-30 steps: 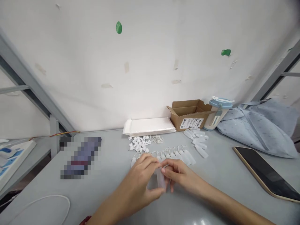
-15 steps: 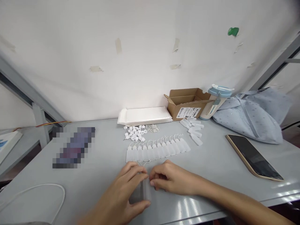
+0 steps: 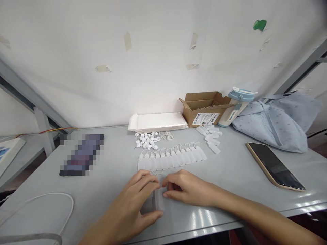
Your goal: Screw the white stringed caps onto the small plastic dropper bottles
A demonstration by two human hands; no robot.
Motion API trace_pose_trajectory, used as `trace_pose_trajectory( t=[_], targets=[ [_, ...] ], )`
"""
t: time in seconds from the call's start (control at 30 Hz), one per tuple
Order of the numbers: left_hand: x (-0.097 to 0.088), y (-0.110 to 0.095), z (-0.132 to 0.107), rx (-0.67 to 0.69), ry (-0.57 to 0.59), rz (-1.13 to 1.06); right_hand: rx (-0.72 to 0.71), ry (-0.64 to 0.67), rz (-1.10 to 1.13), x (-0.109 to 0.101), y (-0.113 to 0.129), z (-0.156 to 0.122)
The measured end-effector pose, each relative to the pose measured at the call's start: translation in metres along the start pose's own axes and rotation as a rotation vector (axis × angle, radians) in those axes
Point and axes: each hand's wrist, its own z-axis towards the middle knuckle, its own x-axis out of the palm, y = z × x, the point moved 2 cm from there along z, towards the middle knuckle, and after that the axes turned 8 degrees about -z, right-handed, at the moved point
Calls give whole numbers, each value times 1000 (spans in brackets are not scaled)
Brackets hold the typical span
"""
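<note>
Both hands meet low over the grey table (image 3: 114, 177) around one small translucent plastic bottle (image 3: 158, 200). My left hand (image 3: 135, 204) pinches the bottle between thumb and fingers. My right hand (image 3: 186, 189) is closed at the bottle's top end, fingers curled; what they pinch is hidden. Just beyond the hands lies a row of several similar bottles (image 3: 171, 158) with tethered caps, side by side. Further back sits a pile of small white caps (image 3: 148, 140).
A white stack of flat bags (image 3: 158, 121), an open cardboard box (image 3: 204, 109), a blue-lidded cup (image 3: 236, 106), loose bottles (image 3: 211, 134) and a blue cloth bag (image 3: 276, 119) line the wall. A phone (image 3: 274, 165) lies right. A white cable (image 3: 46, 204) and a blurred dark object (image 3: 81, 154) lie left.
The view tilted down and the hands lowered the bottle toward the near table edge. Over the last half second the hands hardly moved.
</note>
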Motion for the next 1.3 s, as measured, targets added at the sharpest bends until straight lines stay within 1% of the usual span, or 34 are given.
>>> trace_pose_trajectory(
  t=[0.13, 0.37, 0.5, 0.63, 0.77, 0.93, 1.07, 1.17, 1.23, 1.3],
  targets=[
    [0, 1, 1, -18, 28, 9, -12, -8, -12, 1, -2, 1],
    [4, 4, 8, -22, -27, 84, -5, -24, -96, 4, -2, 2],
    [5, 9, 6, -52, -18, 95, -17, -43, -147, 6, -3, 1],
    [6, 12, 3, -43, -17, 103, -3, -39, -208, 7, -3, 1],
    [6, 14, 2, -43, -18, 110, -19, -46, -264, 8, -3, 2],
    [3, 15, -1, -42, -20, 103, -51, -44, -310, 11, -1, 2],
    [-5, 16, 2, -63, -58, 91, -64, -54, -309, 10, 0, 1],
    [-17, 18, 12, -65, -151, 82, -83, -117, -285, 4, -2, 1],
    [-25, 21, 24, -77, -201, 53, -86, -213, -284, -6, -9, 1],
    [-30, 28, 39, -136, -197, 13, -68, -339, -313, -19, -19, 2]
  ],
)
